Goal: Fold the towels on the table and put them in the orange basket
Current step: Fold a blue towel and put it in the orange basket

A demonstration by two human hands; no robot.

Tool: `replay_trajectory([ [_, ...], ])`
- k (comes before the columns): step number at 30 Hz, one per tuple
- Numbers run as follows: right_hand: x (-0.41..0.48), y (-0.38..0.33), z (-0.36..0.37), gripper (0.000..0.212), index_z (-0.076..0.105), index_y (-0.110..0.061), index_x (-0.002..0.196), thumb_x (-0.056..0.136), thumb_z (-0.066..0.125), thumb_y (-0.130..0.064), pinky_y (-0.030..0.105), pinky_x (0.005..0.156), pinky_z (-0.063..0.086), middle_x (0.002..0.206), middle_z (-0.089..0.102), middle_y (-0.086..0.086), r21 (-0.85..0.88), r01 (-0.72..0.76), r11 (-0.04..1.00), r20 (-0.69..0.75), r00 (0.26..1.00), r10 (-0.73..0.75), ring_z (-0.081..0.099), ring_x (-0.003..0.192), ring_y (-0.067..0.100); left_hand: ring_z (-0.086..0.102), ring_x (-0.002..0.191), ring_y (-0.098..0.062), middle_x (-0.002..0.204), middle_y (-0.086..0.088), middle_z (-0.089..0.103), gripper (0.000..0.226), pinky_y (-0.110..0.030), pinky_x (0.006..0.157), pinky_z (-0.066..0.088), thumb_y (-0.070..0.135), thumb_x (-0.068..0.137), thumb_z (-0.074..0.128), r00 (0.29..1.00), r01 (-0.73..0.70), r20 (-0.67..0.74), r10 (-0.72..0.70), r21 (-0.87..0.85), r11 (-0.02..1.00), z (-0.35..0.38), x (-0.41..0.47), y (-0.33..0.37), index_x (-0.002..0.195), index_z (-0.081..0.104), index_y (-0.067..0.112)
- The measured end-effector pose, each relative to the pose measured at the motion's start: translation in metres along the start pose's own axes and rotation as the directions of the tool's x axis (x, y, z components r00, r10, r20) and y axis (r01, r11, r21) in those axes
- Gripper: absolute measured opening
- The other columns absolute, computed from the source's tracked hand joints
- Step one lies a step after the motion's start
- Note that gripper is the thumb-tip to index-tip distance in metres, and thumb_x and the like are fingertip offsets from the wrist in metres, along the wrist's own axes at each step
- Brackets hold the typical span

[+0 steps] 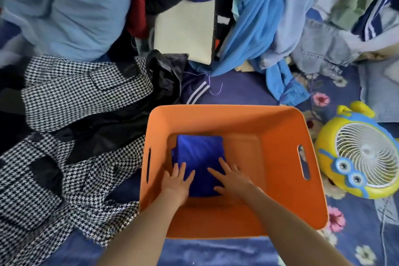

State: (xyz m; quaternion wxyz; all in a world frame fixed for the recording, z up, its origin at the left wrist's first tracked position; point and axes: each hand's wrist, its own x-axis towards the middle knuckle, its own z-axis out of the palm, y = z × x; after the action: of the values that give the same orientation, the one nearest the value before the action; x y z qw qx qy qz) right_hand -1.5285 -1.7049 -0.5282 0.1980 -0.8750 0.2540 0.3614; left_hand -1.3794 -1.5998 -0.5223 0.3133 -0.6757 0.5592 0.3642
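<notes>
Left of you: houndstooth coat (71, 101) with black lining. Right: yellow cartoon fan (358, 157) on the floral blue sheet (237, 90). Ahead: light blue garments (64, 6), cream folded cloth (185, 32), denim (319, 49).

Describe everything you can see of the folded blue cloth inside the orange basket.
The folded royal-blue cloth is a compact rectangular bundle of smooth, slightly shiny fabric. It lies flat on the floor of the orange plastic basket, toward its left side. The left hand and right hand both rest open-palmed on its near edge.
</notes>
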Motion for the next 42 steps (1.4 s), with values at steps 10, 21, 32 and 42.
replay_trajectory([
  [10,0.03,-0.023,0.003,0.078,0.001,-0.027,0.149,0.091,0.05,-0.011,0.037,0.105,0.036,0.152,-0.025,0.016,0.155,-0.06,0.986,0.093,0.995,0.046,0.02,0.14,0.035,-0.01,0.143,-0.036,0.154,-0.018,-0.018,0.076,-0.049,0.115,0.009,0.021,0.094,0.046,0.996,-0.002,0.093,-0.004,0.068,0.998,0.006,0.018,-0.006,0.149,-0.007,0.021],
  [21,0.019,-0.027,-0.01,0.068,0.012,-0.032,0.148,0.092,0.045,-0.015,0.041,0.108,0.03,0.155,-0.017,0.011,0.091,-0.08,0.993,0.044,0.996,0.076,0.008,0.142,0.036,0.008,0.142,-0.039,0.155,-0.021,0.001,0.064,-0.048,0.114,0.016,0.032,0.097,0.039,0.991,0.092,0.091,-0.098,0.073,0.993,0.009,0.002,0.004,0.149,0.009,0.011],
  [32,-0.102,-0.017,-0.047,0.049,0.031,-0.025,0.142,0.094,0.042,-0.022,0.042,0.108,0.029,0.156,-0.001,0.011,0.206,-0.18,0.962,-0.249,0.941,0.23,0.014,0.141,0.032,0.021,0.14,-0.027,0.154,-0.012,0.019,0.055,-0.039,0.109,0.028,0.034,0.096,0.037,0.91,-0.088,-0.413,0.038,-0.104,0.991,-0.027,-0.092,0.006,0.145,0.026,0.014],
  [42,-0.274,-0.035,-0.054,0.054,0.027,-0.027,0.144,0.093,0.046,-0.025,0.041,0.112,0.026,0.157,0.0,0.008,0.207,-0.309,0.928,-0.464,0.804,0.372,0.007,0.144,0.026,0.024,0.139,-0.025,0.153,-0.011,0.023,0.052,-0.037,0.11,0.025,0.031,0.097,0.038,0.683,-0.184,-0.725,0.092,-0.048,0.982,-0.049,-0.23,0.01,0.145,0.027,0.015],
])
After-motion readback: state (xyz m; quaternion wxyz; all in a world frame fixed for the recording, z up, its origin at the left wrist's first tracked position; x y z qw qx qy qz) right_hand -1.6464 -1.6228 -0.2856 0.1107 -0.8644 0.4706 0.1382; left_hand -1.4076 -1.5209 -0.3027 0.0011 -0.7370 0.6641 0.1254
